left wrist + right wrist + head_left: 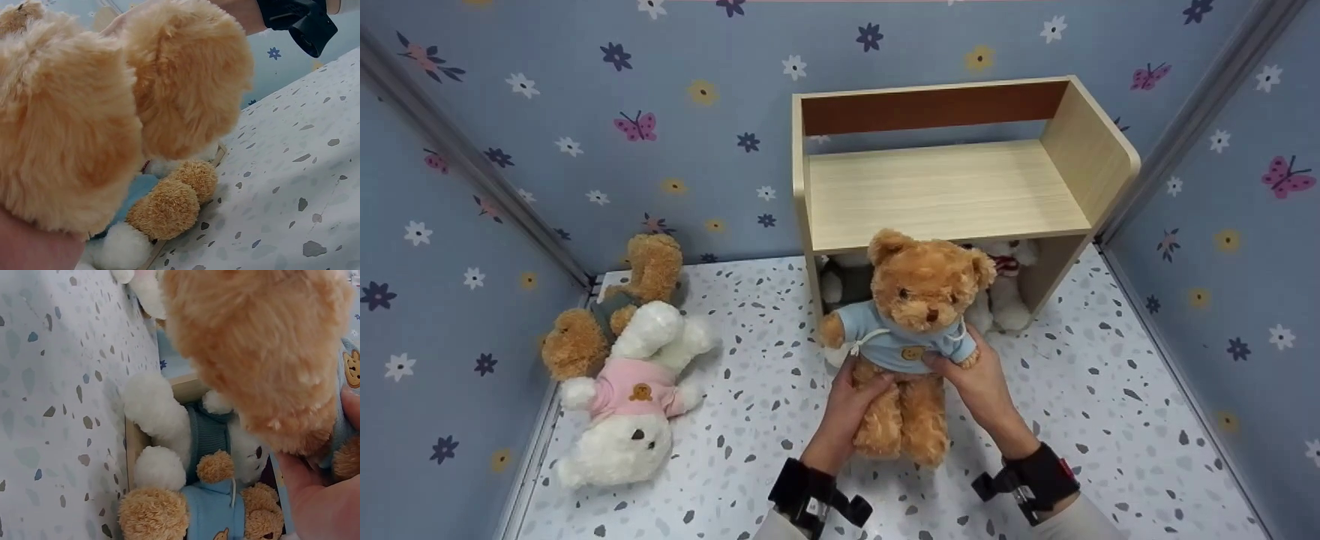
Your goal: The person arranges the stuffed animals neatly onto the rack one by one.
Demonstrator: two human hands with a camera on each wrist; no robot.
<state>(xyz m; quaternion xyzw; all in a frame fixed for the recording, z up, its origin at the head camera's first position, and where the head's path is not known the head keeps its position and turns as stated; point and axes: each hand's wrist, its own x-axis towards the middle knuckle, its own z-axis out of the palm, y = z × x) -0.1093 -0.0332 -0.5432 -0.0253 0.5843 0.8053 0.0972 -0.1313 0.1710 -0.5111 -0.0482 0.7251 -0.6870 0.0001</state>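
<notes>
we hold the brown bear in the blue shirt [919, 330] upright above the speckled floor [750, 420], just in front of the wooden shelf unit [945, 187]. our left hand [851, 409] curls round its hip and upper leg, and our right hand [971, 379] pinches the hem of the shirt at its other side, thumb on the front. both are wrapped on the toy, neither is spread.

the risks we see are mild but real. the grip sits low on a soft body, so we judge the heavy head could flop forward or sideways if we tilt it. the space under the shelf is already crowded: a white bear in a green top [211, 430] and another brown bear in blue [208, 509] lie packed there, so pushing in low could jam against them or shove them out. lifting toward the top board [937, 191] could catch an ear on its front edge. the white bear in pink [626, 405] and the brown bear behind it [615, 307] lie well apart at the left wall, out of the way.
</notes>
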